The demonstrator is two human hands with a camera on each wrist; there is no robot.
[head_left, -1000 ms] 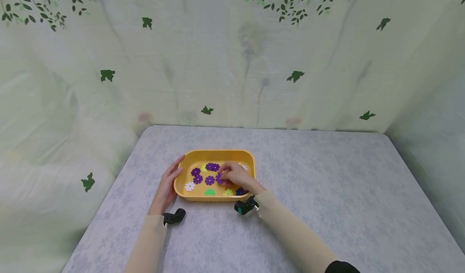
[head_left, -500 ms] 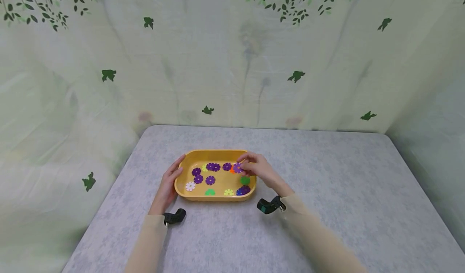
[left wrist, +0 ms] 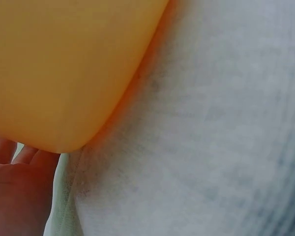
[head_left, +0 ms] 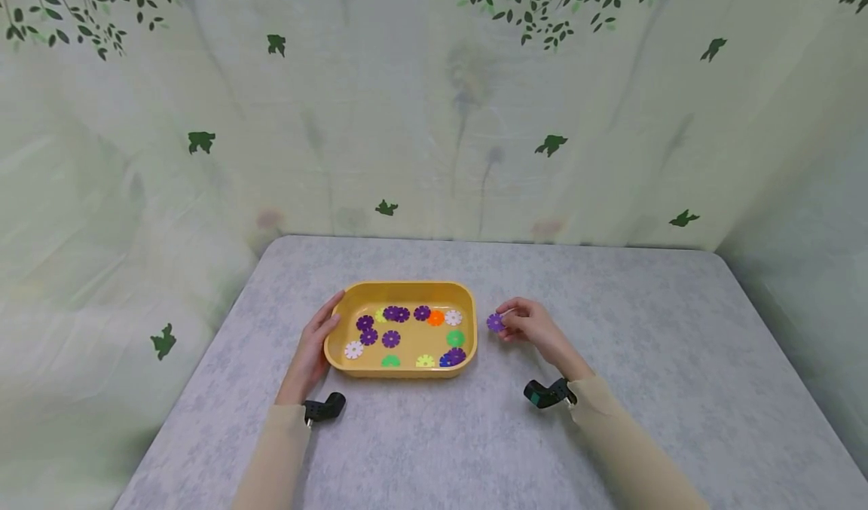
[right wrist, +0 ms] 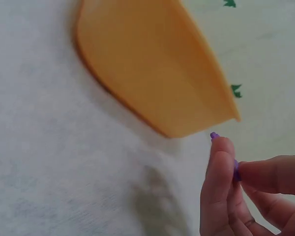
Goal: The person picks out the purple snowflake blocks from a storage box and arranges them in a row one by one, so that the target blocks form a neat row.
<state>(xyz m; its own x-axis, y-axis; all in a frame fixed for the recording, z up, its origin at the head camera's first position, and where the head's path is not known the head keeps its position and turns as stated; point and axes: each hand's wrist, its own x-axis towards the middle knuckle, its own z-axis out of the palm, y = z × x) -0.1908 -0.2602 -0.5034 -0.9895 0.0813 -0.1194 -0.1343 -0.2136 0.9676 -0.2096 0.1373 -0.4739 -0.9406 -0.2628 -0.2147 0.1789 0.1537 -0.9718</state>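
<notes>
My left hand [head_left: 313, 348] holds the left end of a yellow tray [head_left: 407, 372], its thumb at the rim; in the left wrist view the fingers [left wrist: 24, 157] pass partly out of sight behind the tray wall. To the right of the tray, my right hand [head_left: 536, 328] pinches a purple flower-shaped disc [head_left: 495, 322] between thumb and fingers, above the table. Only small purple bits of that disc show in the right wrist view. Inside the tray lie several more flower discs, among them a purple one [head_left: 391, 339], an orange one [head_left: 435, 318] and a white one [head_left: 353, 350].
The tray stands on a grey mottled table [head_left: 610, 306]. A pale curtain [head_left: 420, 118] with leaf prints hangs behind the table and along its sides. Each wrist wears a black camera; the right one [head_left: 545, 395] hangs over the tabletop.
My right hand has carried the purple flower disc from inside the tray, over the right rim, to beside it. The left hand and tray have stayed put.
</notes>
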